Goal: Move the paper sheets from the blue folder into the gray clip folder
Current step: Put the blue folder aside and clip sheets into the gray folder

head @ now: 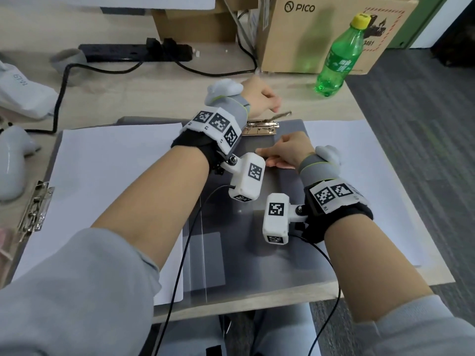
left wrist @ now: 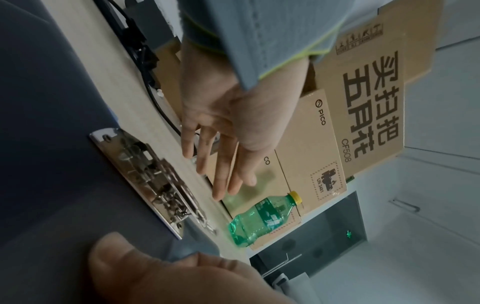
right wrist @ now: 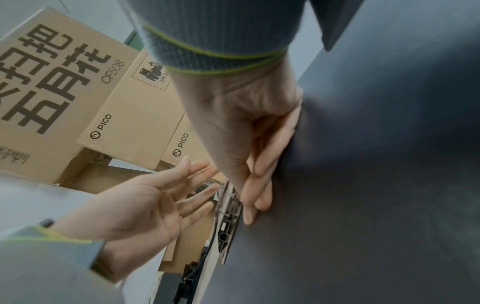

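The gray clip folder (head: 244, 242) lies open in the middle of the table, its metal clip (head: 261, 127) at the far edge with the lever raised. My left hand (head: 262, 97) hovers just behind the clip (left wrist: 153, 181), fingers straight and holding nothing. My right hand (head: 285, 152) presses flat fingers on the gray folder (right wrist: 363, 185) just in front of the clip (right wrist: 228, 218). One white paper stack (head: 110, 181) lies at the left on a folder with a side clip (head: 36, 209). Another paper stack (head: 359, 181) lies at the right, partly under the gray folder.
A green bottle (head: 339, 55) stands at the back right before cardboard boxes (head: 321, 29). A black power strip (head: 133, 52) and its cable run along the back left. A white controller (head: 12, 160) lies at the left edge. The table's front edge (head: 257, 299) is near my body.
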`<state>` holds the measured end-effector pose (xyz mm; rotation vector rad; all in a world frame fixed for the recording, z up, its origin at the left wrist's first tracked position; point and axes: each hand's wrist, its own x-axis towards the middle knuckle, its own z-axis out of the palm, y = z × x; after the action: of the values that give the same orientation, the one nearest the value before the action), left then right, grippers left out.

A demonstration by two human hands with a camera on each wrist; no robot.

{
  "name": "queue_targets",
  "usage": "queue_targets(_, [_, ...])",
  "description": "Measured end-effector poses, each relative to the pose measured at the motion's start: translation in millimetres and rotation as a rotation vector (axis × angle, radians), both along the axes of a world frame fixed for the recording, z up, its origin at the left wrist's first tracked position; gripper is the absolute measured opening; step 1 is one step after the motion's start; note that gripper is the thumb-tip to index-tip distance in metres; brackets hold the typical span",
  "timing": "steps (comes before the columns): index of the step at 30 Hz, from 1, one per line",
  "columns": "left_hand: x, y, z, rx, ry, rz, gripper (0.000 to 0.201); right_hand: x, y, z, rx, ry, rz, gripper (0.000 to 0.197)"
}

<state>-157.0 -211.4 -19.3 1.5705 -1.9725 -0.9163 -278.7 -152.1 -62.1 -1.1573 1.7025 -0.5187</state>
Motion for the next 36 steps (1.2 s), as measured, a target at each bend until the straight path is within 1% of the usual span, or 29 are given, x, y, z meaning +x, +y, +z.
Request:
queue_targets(1, [-2.1, 0.4, -0.4, 0.016, -0.006, -0.022, 0.022, -0.4, 0.1, 0.2, 0.001, 0.000, 0.002, 0.043])
queue_targets(4, [0.8, 3.8, -0.6, 0.043, 0.007, -0.014, 0.013, -1.1, 0.8, 0.5, -0.010, -0.006, -0.002, 0.043])
queue_targets(6, [5.0, 6.7, -2.1, 0.063, 0.001, -0.008, 0.015, -1.3, 1.1, -0.3, -0.033, -0.014, -0.019, 0.042])
queue_targets(9, [12.1, 17.5, -1.6, 0.053, -0.018, -0.007, 0.019, 1.0, 10.0, -3.8, -0.140, -0.013, -0.031, 0.038])
queue_targets(13, [21.1, 39.4, 0.8, 0.076, -0.019, 0.023, 0.018, 4.2, 28.2, -9.1, -0.315, 0.000, -0.056, 0.026])
queue_targets(19, [20.7, 91.2, -5.0, 0.055, -0.039, 0.021, 0.021, 2.4, 63.5, 4.8, -0.401, -0.035, -0.055, 0.021])
queue_targets(20, [18.4, 99.9, -7.1, 0.059, -0.033, 0.022, 0.023, 0.8, 70.8, 5.9, -0.423, -0.023, -0.062, 0.020])
queue_targets(24, [4.7, 132.5, -12.3, 0.049, -0.032, 0.011, 0.040, -13.1, 99.2, 6.0, -0.479, 0.062, -0.098, 0.005])
queue_targets(26, [-5.4, 147.9, -16.0, 0.040, -0.041, 0.004, 0.041, -25.0, 113.6, 5.1, -0.486, 0.116, -0.131, 0.007])
queue_targets(28, [-17.2, 161.6, -20.1, 0.031, -0.043, 0.005, 0.040, -37.7, 128.4, 5.3, -0.481, 0.164, -0.174, 0.014])
queue_targets(33, [-53.0, 187.1, -30.7, 0.008, -0.036, -0.022, 0.026, -71.1, 162.4, 6.5, -0.464, 0.268, -0.276, 0.022])
queue_targets(35, [-64.6, 192.8, -32.3, -0.002, -0.033, -0.035, 0.027, -87.7, 170.7, 3.7, -0.437, 0.345, -0.320, 0.030])
queue_targets(36, [-67.5, 194.1, -33.3, -0.002, -0.042, -0.039, 0.029, -94.0, 173.7, 2.1, -0.402, 0.421, -0.330, 0.034])
